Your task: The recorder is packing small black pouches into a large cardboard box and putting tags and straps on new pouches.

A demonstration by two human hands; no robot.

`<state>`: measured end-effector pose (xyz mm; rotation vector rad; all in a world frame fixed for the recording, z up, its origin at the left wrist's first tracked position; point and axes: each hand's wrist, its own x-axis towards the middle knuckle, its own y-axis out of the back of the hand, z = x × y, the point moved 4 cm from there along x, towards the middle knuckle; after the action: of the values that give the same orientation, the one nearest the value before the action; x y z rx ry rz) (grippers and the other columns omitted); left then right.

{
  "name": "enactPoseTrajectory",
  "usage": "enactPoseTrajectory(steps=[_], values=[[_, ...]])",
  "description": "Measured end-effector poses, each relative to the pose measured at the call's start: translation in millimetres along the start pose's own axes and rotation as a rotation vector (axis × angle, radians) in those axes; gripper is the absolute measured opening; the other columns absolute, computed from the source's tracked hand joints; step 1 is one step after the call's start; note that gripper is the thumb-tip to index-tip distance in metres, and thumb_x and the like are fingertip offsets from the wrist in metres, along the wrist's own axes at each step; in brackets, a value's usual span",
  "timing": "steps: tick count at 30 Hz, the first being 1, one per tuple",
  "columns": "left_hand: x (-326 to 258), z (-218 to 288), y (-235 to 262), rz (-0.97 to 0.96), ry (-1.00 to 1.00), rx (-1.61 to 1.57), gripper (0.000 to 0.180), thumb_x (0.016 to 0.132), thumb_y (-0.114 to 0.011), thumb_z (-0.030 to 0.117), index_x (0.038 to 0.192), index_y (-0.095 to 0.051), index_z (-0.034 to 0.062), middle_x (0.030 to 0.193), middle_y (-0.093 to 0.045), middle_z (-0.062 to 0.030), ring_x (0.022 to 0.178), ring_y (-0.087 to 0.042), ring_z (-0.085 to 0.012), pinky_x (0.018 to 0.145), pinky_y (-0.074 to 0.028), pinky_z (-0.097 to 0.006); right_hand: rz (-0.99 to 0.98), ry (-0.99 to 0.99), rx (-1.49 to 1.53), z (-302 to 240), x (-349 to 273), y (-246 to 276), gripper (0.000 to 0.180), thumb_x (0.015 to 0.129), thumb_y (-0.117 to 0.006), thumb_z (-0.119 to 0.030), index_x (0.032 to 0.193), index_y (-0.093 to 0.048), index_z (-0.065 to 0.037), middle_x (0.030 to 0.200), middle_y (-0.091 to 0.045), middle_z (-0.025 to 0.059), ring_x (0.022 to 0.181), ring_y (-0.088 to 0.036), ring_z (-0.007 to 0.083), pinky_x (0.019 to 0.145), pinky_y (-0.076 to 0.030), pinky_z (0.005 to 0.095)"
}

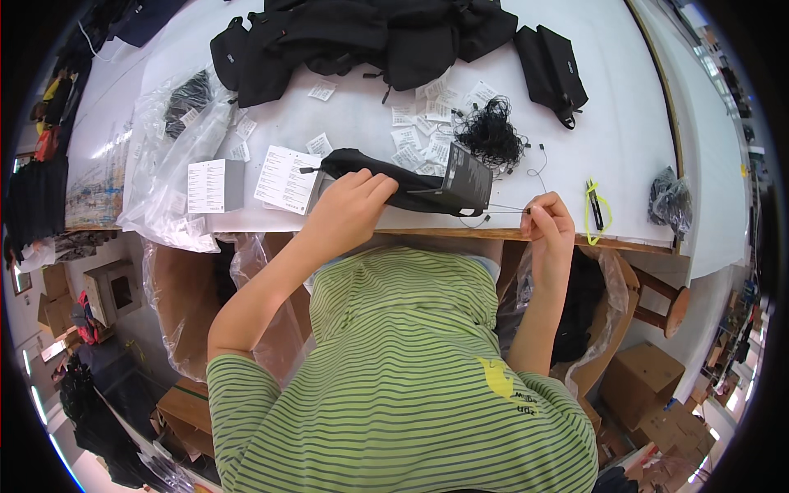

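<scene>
Left hand [349, 205] curled, fingers pressed down over a long, soft black fabric pouch [370, 177] lying near the front edge of the white bench [345, 123]. Right hand [549, 220] pinched, thumb and fingertips together on a thin black string [503, 209] running left toward a dark rectangular cardboard hang tag [466, 179] standing against the pouch's right end. Just left of the left hand, two white printed sheets: one flat rectangular leaflet [283, 179] and a second white label [207, 186] on a grey box-like block. Further left, crumpled clear plastic bags [164, 164], glossy, with small white tags inside. Beyond both hands, a scatter of small white square paper labels [427, 115] and a tangled heap of thin black string loops [491, 133], wiry and loose. Farther still, a pile of black fabric bags [362, 37], matte and soft, with another black pouch [552, 70] apart, beyond the right hand. Right of the right hand, a yellow-green cord looped around a small black tool [596, 209], then a small crinkled dark plastic bag [670, 195] at the bench corner. Below the right hand, under the bench edge, a brown cardboard carton lined with clear plastic [604, 312].
</scene>
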<state>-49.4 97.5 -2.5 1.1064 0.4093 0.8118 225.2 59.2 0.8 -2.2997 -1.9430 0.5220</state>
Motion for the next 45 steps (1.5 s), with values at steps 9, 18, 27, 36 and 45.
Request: enactPoseTrajectory(steps=[9,18,27,36,45], values=[[0,-6,-31,-0.25,0.014,0.076,0.045,0.071,-0.062,0.007,0.115,-0.057,0.0029,0.099,-0.059,-0.0117,0.098,-0.056,-0.0291,0.084,-0.046,-0.037,0.129,0.026,-0.215,-1,1,-7,0.008,0.083,-0.064,-0.002,0.086,-0.057,-0.005,0.074,-0.055,-0.0002,0.066,-0.048,0.0072,0.061,-0.038,0.0222],[2,3,-15,0.05,-0.03,0.006,0.027,0.07,-0.056,-0.003,0.097,-0.054,0.0009,0.093,-0.056,-0.0112,0.092,-0.055,-0.0274,0.079,-0.046,-0.036,-0.201,0.73,-1.102,5,22,-105,0.024,0.075,-0.069,-0.012,0.098,-0.064,-0.006,0.1,-0.06,0.0113,0.094,-0.057,0.0281,0.082,-0.046,0.0366],[-12,14,-30,-0.048,0.006,-0.035,0.038,0.07,-0.066,0.005,0.106,-0.054,0.0026,0.088,-0.058,-0.0099,0.089,-0.056,-0.0279,0.077,-0.046,-0.038,-0.201,0.455,-1.069,29,45,-100,0.016,0.084,-0.06,-0.014,0.095,-0.069,-0.008,0.088,-0.066,0.009,0.078,-0.064,0.0305,0.069,-0.05,0.0372],[-3,13,-26,-0.035,0.082,-0.225,0.043,0.082,-0.068,0.025,0.114,-0.051,0.0026,0.091,-0.058,-0.0173,0.091,-0.056,-0.0356,0.079,-0.045,-0.042,-0.32,0.392,-1.061,31,42,-101,0.019,0.086,-0.059,-0.013,0.102,-0.068,-0.008,0.092,-0.067,0.0106,0.075,-0.063,0.0295,0.067,-0.049,0.0353],[4,-1,-23,-0.173,0.211,-0.719,0.02,0.094,-0.052,0.019,0.096,-0.048,-0.0002,0.083,-0.056,-0.0173,0.082,-0.054,-0.0357,0.075,-0.043,-0.043,-0.351,0.354,-1.029,28,41,-103,0.02,0.085,-0.058,-0.014,0.101,-0.068,-0.006,0.094,-0.067,0.0126,0.084,-0.064,0.0328,0.075,-0.05,0.0391]])
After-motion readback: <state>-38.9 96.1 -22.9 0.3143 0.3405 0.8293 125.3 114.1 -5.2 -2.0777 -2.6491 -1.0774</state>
